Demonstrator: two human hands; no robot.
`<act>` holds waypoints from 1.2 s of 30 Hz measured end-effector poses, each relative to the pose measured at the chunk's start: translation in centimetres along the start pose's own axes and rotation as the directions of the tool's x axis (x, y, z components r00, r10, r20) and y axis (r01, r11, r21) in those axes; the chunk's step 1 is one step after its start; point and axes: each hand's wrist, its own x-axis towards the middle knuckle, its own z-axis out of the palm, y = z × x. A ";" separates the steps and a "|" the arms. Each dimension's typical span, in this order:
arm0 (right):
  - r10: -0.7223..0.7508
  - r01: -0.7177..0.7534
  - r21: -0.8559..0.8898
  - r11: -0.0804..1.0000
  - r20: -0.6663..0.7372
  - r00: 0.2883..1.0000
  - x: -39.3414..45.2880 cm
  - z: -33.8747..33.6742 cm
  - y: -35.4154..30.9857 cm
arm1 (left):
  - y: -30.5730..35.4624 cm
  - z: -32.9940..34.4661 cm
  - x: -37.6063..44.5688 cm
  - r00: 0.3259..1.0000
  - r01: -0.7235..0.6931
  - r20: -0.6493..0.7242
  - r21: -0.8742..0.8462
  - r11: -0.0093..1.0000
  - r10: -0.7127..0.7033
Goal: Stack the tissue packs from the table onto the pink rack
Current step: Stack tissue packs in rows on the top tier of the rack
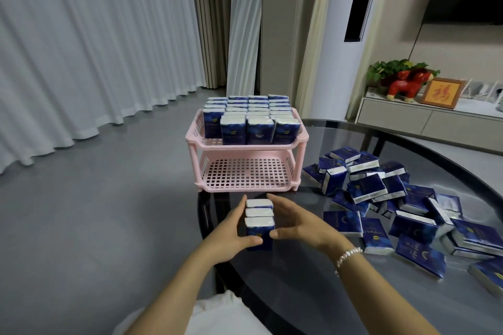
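A row of three blue tissue packs stands upright on the glass table, just in front of the pink rack. My left hand holds the row's left side, thumb curled across the nearest pack's front. My right hand holds the right side the same way. The rack's top shelf is filled with several upright blue packs. Its bottom shelf holds nothing. A loose pile of blue packs lies on the table to the right.
The round dark glass table's left edge runs close by the rack and my left hand. Grey floor and white curtains lie to the left. A low cabinet with a red figurine, plant and framed picture stands at the back right.
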 end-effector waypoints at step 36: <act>-0.351 0.279 -0.398 0.874 -0.118 0.929 10.9 -0.7 -19.7 | 10.1 -18.2 1.7 0.886 -0.298 -0.394 -0.075 0.952 0.246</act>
